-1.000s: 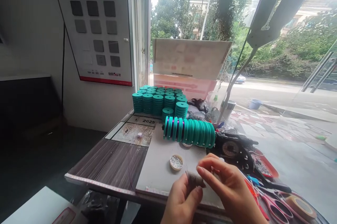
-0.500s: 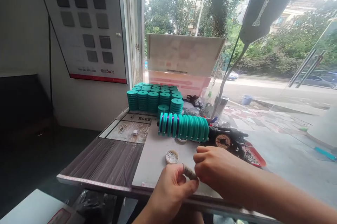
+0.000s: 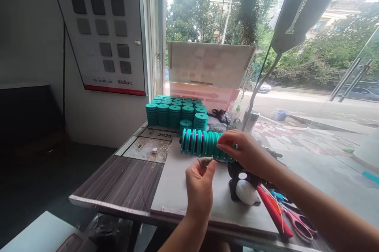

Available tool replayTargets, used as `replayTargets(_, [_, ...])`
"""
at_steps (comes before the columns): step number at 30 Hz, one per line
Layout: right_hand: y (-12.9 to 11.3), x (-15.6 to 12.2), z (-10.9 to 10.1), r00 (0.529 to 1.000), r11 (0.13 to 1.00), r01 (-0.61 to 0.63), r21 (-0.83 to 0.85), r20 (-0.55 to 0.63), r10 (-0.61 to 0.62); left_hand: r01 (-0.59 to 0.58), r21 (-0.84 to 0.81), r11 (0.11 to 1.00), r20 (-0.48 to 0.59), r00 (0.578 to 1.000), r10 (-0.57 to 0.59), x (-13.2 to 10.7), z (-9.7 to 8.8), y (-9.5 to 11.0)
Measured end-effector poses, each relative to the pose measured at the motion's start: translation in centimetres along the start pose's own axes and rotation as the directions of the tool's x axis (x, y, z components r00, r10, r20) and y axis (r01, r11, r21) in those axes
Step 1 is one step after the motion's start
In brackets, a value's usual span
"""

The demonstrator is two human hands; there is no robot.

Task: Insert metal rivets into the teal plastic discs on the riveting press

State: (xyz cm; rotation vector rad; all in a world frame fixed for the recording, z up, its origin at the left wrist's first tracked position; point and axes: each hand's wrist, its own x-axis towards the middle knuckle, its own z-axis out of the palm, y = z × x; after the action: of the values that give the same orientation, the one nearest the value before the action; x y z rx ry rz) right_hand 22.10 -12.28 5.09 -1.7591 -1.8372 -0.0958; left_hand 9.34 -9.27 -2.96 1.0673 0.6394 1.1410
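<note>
My left hand (image 3: 199, 189) is in front of the row of teal spools, its thumb and index finger pinched together. A greyish wrap covers that index finger; anything held there is too small to make out. To its right and higher, my right hand (image 3: 245, 151) pinches thumb against fingers before the right end of the spools, covering part of them; what is in the pinch cannot be seen. The teal spools (image 3: 207, 141) lie on their side in a row, with purple thread and small white beads along them. A pale board (image 3: 174, 181) lies beneath.
Stacked teal discs (image 3: 174, 113) stand at the back by the window. A white rounded object (image 3: 246, 192) sits on a black base at right, near a red case (image 3: 274, 212) and pink-handled scissors (image 3: 302, 224). A lamp arm (image 3: 263, 82) rises behind.
Both hands have moved up toward the spools and apart from each other. The round cup of beads is now hidden from sight. The white object, red case and scissors have come into view.
</note>
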Motion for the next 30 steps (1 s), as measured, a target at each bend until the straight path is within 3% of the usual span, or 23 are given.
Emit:
replayTargets(4, [0.5,0.3,1.3,0.998,0.999,0.005,0.042,-0.056,-0.002,-0.050,-0.045,0.998,-0.090,0.995,0.046,0.8,0.9,-1.0])
replayTargets(9, [0.5,0.3,1.3,0.999,0.996,0.000,0.093,-0.054,0.005,-0.129,-0.039,0.991,-0.168,0.978,0.121,1.2,1.3,-1.8])
replayTargets(16, [0.9,0.4,1.1,0.999,0.995,0.043,0.088,0.010,-0.044,-0.206,0.039,0.978,-0.147,0.967,0.209,1.7,1.6,-2.3])
replayTargets(27, [0.1,0.6,2.2,0.997,0.995,-0.061,-0.076,-0.055,0.057,-0.193,0.105,0.976,-0.146,0.967,0.207,1.3,2.0,-2.3])
replayTargets(30, [0.2,0.8,2.0,0.997,0.993,-0.059,-0.104,-0.055,0.053,-0.175,0.107,0.979,-0.112,0.976,0.187,0.9,1.3,-2.1])
